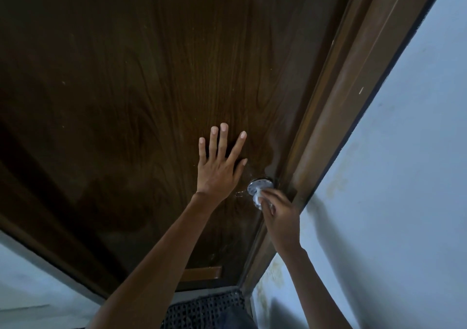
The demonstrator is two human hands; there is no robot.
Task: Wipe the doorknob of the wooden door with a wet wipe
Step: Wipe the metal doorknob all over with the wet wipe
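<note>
Dark woven matting [207, 308] is seen at the door's bottom edge. Higher up, the doorknob [260, 186], near the wooden door's [126, 76] right edge, is gripped through a wet wipe [257, 199] by the right hand [279, 213]. Beyond it, the left hand [218, 169] is pressed flat, fingers spread, against the door.

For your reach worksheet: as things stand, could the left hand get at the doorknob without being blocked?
Probably yes. The left hand lies flat on the wooden door beside the doorknob, but the right hand already covers it.
</note>
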